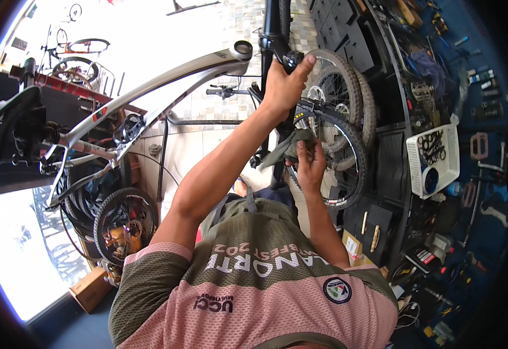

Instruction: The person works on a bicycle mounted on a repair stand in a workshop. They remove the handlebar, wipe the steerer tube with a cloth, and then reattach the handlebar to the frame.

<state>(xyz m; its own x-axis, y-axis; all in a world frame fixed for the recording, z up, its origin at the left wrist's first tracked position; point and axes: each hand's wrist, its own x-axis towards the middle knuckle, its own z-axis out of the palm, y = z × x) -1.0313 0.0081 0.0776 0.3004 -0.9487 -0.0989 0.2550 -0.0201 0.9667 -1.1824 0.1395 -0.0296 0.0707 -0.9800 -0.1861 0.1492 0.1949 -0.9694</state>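
Note:
My left hand (284,87) is closed around a long black bicycle part (272,26), which looks like a fork; its thumb points up and to the right. In my right hand (311,170) is a bunched grey-green rag (289,148), pressed against the lower stretch of the black part, below the left hand. The rag hides part of that surface and some of my fingers. Left of the hands, a bare silver bicycle frame (172,78) is held up, with its open head tube (242,49) close to the black part.
Bicycle wheels (355,157) stand just right of my hands, by black drawers (347,29). Farther right, a white basket (415,166) sits on a tool-strewn bench. At lower left are another wheel (100,224) and a cardboard box (89,289). More bicycles (75,67) stand at far left.

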